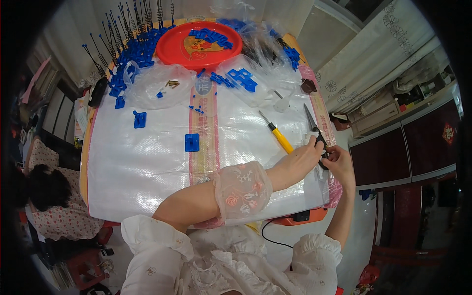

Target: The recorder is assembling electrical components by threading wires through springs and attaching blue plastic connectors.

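Both my hands meet at the table's right edge around a pair of black-handled scissors [314, 130], blades pointing away from me. My left hand [304, 158] reaches across my body and rests against the handles. My right hand [339, 162] closes its fingers on the handle loops. A yellow-handled screwdriver [278, 133] lies just left of my hands. A small blue plastic block [191, 142] sits alone mid-table.
The table [137, 167] is covered with white woven sheeting. At the back stand a red round tray [172, 46] with blue parts, clear plastic bags [157, 86], scattered blue pieces [241, 78] and rows of black spring rods [128, 24]. An orange device [305, 216] sits at the near edge.
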The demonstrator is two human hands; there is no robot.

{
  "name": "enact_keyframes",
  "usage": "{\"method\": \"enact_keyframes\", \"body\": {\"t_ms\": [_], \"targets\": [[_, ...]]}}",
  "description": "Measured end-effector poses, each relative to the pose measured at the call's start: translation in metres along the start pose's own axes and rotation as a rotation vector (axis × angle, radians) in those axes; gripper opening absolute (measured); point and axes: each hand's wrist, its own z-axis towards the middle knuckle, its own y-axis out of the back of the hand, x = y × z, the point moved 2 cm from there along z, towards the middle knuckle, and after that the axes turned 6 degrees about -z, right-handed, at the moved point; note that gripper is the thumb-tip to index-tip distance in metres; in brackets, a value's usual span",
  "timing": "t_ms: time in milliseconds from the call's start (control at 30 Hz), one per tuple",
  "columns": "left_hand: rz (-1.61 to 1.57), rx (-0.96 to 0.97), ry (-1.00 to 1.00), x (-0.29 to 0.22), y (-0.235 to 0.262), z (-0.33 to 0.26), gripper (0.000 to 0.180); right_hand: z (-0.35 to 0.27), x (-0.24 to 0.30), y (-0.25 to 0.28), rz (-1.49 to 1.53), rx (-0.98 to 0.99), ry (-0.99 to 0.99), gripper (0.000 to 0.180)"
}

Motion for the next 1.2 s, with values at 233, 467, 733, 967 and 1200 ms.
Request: {"method": "enact_keyframes", "body": {"t_ms": [233,467,733,967,1200], "targets": [[0.14,-0.028,-0.138,0.005,-0.012,-0.005,0.015,-0.001,0.003,-0.013,-0.12,-0.007,0.023,0.033],[0.215,0.145,-0.165,-0.039,0.039,-0.04,0.017,0.001,0.017,0.0,-0.263,0.054,0.033,0.036],[0.11,0.367,-0.079,-0.057,0.14,-0.139,0.019,0.035,0.069,0.014,-0.122,-0.099,0.207,0.021],[0.013,-0.077,0.057,-0.022,0.207,-0.182,0.022,0.121,0.082,-0.024,-0.107,-0.044,0.402,0.015],[0.096,-0.306,-0.055,0.004,0.23,-0.169,0.022,0.151,0.112,-0.062,-0.13,0.011,0.353,0.019]]}}
